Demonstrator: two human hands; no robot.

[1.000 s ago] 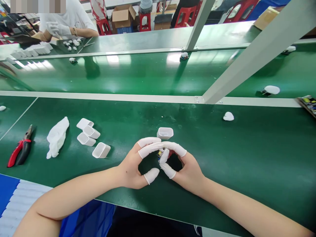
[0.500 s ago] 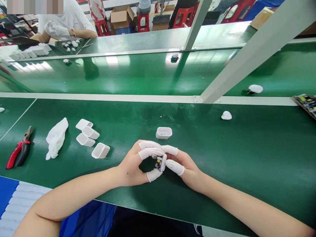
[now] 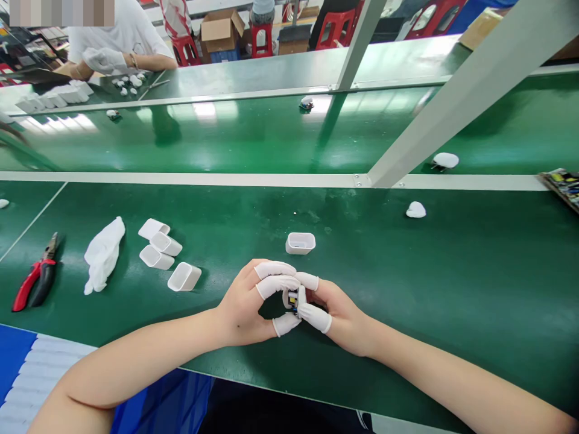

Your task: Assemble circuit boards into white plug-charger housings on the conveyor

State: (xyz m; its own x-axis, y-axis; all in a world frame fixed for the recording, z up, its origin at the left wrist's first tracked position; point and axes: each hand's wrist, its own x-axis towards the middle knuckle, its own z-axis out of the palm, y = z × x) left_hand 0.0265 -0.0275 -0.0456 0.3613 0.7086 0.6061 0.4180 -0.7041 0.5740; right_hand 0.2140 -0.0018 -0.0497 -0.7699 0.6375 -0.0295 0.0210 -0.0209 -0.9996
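Between my two hands is a small circuit board assembly (image 3: pixel 293 299) with a white end cap, partly covered by fingertips. My left hand (image 3: pixel 257 298) grips it from the left, fingers above and thumb below. From the right, my right hand (image 3: pixel 332 307) pinches its white side. White finger cots cover several fingertips on both hands. Just beyond them a white plastic housing (image 3: pixel 300 243) stands with its opening up. Several more white housings (image 3: pixel 184 276) lie to the left of my left hand.
Red-and-black pliers (image 3: pixel 37 278) and a crumpled white bag (image 3: pixel 104 256) lie at left. A small white piece (image 3: pixel 416 210) rests at right. Behind a white rail (image 3: pixel 226 178), a green belt (image 3: pixel 253 144) carries small assemblies. A slanted white post (image 3: pixel 434 120) rises at right. A co-worker (image 3: pixel 117 42) sits opposite.
The circuit board assembly has turned slightly between my fingers, and my right fingers have shifted a little left over it. The pieces on the belt have moved left.
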